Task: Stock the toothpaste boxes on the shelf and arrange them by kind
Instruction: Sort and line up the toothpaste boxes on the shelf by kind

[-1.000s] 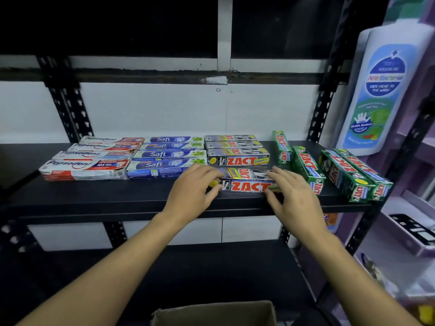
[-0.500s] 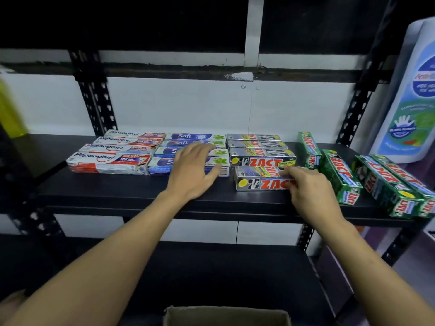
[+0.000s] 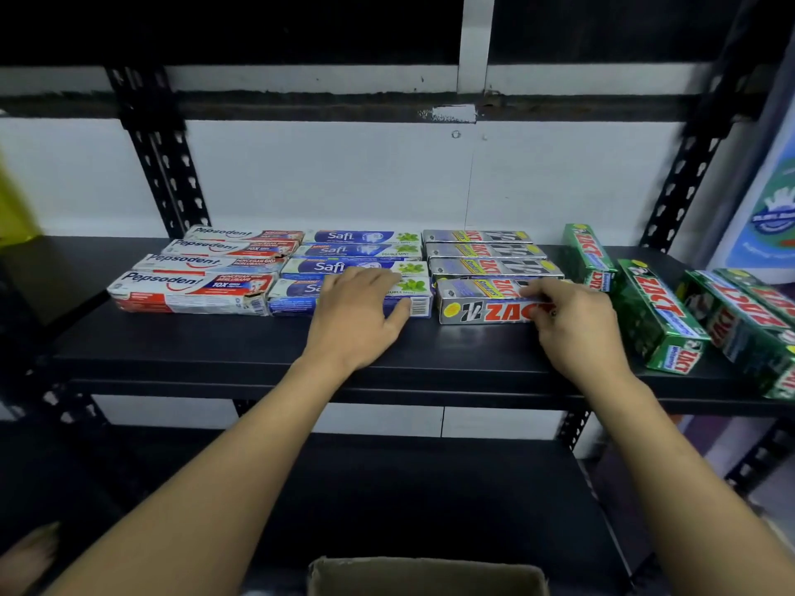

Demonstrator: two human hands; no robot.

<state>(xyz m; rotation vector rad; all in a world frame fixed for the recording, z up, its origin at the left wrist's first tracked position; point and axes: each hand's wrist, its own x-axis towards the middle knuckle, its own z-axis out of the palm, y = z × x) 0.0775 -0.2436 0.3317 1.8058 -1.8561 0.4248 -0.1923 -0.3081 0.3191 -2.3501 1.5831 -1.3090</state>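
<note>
The right hand (image 3: pixel 576 324) pinches, fingers curled, the right end of the silver-and-red cardboard Zact box (image 3: pixel 486 303), toward the front edge of the black metal shelf (image 3: pixel 215 350). The left hand (image 3: pixel 357 314) lies flat, fingers straight, on the blue cardboard Safi box (image 3: pixel 297 290). Best to push the Zact box squarely against the 3 silver boxes behind (image 3: pixel 486 251).

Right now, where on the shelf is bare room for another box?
Bare shelf left of the Pepsodent boxes and along the front edge before them. Crowded: the right end, packed with green Zact boxes.
</note>
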